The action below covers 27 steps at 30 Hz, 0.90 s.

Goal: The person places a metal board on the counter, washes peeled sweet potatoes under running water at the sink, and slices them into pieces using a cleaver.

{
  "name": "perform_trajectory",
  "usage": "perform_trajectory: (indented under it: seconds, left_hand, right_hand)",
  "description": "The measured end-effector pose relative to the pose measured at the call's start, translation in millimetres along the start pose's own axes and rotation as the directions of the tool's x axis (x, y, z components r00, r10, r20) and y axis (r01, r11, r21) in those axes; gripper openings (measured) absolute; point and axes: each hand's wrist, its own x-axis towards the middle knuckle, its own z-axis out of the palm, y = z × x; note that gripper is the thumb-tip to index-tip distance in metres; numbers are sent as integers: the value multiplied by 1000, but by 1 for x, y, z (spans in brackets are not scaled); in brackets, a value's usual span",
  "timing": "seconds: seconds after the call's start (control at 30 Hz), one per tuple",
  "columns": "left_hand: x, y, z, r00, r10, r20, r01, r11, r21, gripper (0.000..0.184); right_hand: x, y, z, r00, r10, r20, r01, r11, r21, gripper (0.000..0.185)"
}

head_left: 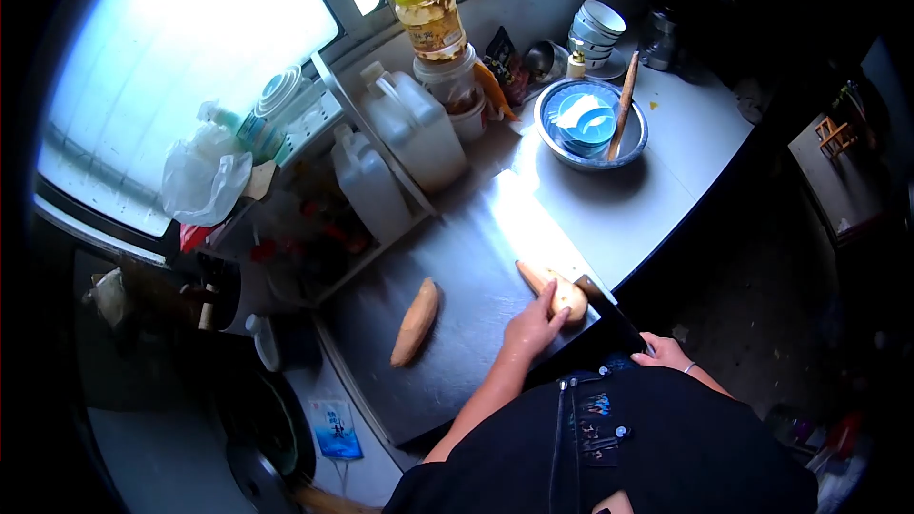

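At the near right corner of the steel worktop, my left hand is closed on a pale peeled sweet potato. A tapering orange end pokes out past the fingers; I cannot tell whether it is a separate piece. My right hand grips the handle of a kitchen knife, whose dark blade meets the right end of the sweet potato. Another whole peeled sweet potato lies on the worktop to the left, apart from both hands.
Beyond the worktop stands a metal basin holding blue plastic items and a wooden stick. Stacked bowls, a yellow-lidded jar and white jugs line the window side. A blue packet lies at the lower left.
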Motion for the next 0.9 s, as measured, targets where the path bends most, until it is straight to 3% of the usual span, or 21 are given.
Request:
perform_trajectory:
  seconds: [0.07,0.23,0.43,0.53,0.6,0.73,0.77,0.9]
  left_hand:
    - [0,19,-10,991,-105,79,102,994,42,69]
    - [-1,18,-20,990,-129,49,124,987,100,79]
    - [6,27,-15,998,-53,25,48,985,164,83]
    - [7,30,-17,998,-46,40,38,985,168,82]
    - [8,31,-18,1000,0,7,-1,984,176,79]
    - [10,33,-12,1000,-26,-8,27,975,221,78]
    - [11,32,-10,1000,-5,-24,10,974,225,77]
    - [12,28,-7,998,53,-42,-40,965,259,77]
  right_hand:
    - [-2,0,-1,998,15,60,-16,1000,22,39]
    - [12,14,-9,994,-62,87,57,997,61,38]
    - [47,-20,-33,985,-166,-39,160,979,-127,35]
    - [69,-37,-39,987,-156,-28,150,978,-143,35]
    - [84,-42,-38,977,-210,-19,198,945,-262,33]
    - [110,-42,-34,966,-247,79,256,865,-431,33]
    - [113,-55,-42,976,-152,157,210,858,-469,34]
    - [128,-73,-66,947,-30,319,194,845,-498,34]
